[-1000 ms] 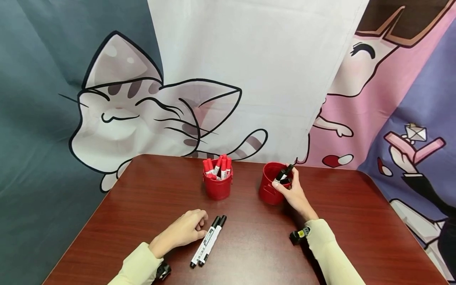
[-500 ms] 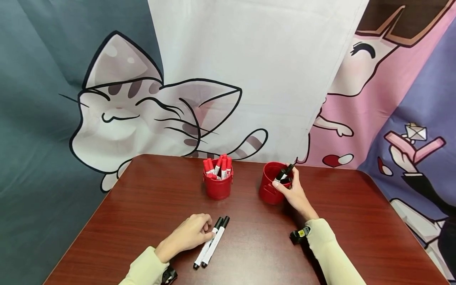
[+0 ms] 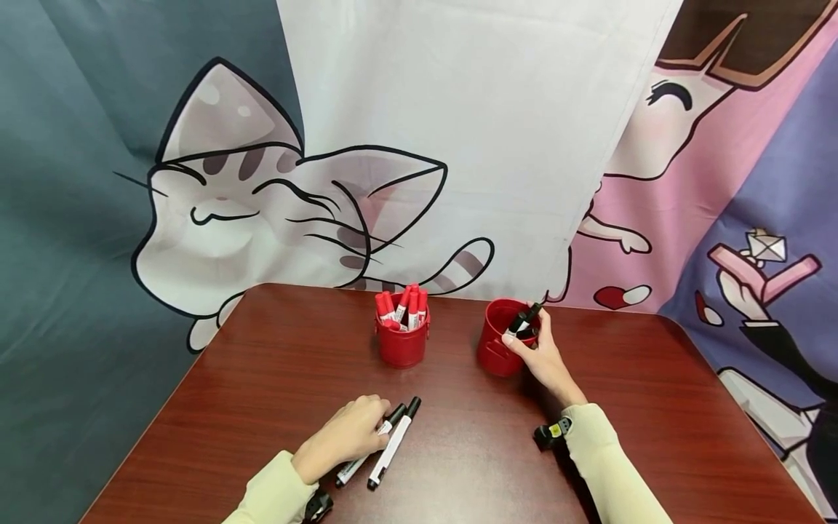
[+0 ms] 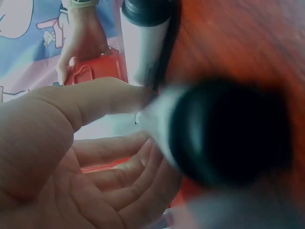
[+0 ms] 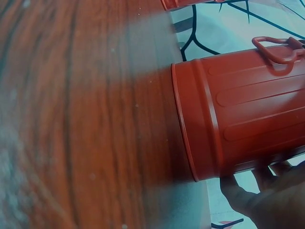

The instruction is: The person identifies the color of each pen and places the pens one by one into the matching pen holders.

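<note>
My left hand (image 3: 343, 440) pinches a black-capped white marker (image 3: 351, 471) between thumb and fingers, low over the table. In the left wrist view the black end of this held marker (image 4: 226, 133) looms large and blurred. Just right of it a second black-capped marker (image 3: 393, 449) lies slanted on the table. My right hand (image 3: 548, 364) grips the right side of a red bucket (image 3: 494, 358), thumb at the front rim. Some black-capped markers (image 3: 524, 320) lean inside this bucket. From the right wrist view, the fingers (image 5: 243, 195) curve against the ribbed bucket wall.
Left of the gripped bucket stands another red bucket (image 3: 401, 351), filled with several red-capped markers (image 3: 411, 306). The brown wooden table (image 3: 262, 378) reaches back to a printed cloth (image 3: 419, 211) hanging behind it.
My left hand has shifted slightly right and taken hold of the left marker, whose lower end has swung left, away from the other marker. The right hand keeps holding the bucket in place.
</note>
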Motion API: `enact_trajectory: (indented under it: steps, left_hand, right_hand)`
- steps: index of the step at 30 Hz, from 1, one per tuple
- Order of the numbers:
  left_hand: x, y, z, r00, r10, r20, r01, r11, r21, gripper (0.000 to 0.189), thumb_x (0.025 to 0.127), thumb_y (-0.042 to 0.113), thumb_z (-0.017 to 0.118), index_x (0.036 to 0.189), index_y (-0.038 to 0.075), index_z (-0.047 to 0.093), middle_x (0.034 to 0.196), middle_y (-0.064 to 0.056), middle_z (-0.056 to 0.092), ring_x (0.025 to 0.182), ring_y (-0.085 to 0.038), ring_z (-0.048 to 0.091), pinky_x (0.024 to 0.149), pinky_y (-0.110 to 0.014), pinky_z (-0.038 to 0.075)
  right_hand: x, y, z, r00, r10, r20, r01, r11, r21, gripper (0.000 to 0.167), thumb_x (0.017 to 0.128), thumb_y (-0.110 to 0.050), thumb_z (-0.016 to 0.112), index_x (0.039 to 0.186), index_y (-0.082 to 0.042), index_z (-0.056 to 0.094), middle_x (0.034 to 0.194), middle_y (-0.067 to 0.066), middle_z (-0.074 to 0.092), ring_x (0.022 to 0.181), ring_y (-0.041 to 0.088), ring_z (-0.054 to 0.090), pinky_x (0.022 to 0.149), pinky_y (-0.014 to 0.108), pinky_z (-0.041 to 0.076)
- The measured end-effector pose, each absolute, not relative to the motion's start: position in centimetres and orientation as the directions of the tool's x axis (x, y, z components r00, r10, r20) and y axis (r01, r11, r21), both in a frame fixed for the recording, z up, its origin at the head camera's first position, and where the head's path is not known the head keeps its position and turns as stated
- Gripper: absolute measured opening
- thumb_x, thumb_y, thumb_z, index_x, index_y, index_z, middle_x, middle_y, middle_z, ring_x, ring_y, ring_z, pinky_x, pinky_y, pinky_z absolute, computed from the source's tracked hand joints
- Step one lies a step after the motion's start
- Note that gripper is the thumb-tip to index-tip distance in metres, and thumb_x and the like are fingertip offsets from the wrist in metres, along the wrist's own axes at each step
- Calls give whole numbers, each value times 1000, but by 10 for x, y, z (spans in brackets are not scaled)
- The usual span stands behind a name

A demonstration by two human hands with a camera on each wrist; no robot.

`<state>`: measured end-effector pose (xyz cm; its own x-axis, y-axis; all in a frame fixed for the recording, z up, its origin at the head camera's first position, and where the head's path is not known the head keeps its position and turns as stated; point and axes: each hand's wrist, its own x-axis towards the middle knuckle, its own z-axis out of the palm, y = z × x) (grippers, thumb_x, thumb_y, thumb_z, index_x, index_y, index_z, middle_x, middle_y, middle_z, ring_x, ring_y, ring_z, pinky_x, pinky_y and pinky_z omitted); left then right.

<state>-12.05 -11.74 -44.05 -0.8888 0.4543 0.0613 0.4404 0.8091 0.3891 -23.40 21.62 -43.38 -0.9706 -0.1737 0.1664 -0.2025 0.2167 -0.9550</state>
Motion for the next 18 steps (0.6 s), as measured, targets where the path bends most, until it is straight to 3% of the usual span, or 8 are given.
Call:
enact_trajectory:
  steps: [7,18]
  left_hand:
    - [-120,-119,-440,-900,435,24,413,836,361,23,70,13,67,91,6,63,75,3,50,63,-13,49,50,-30,40]
    - [-124,-123,-436,-920,349,179,393,810,435,19,73,11,65,92,11,63,76,5,50,63,-8,44,52,-23,37]
  right_hand:
    - [-234,217,-435,-968,-176,178,-214,212,-954,78,85,-21,64,143,-17,13,139,10,32,121,25,36,99,48,31]
    - [-236,217,-435,-968,-185,170,-208,210,-955,79,85,-24,65,144,-19,12,141,9,30,125,26,31,101,53,29]
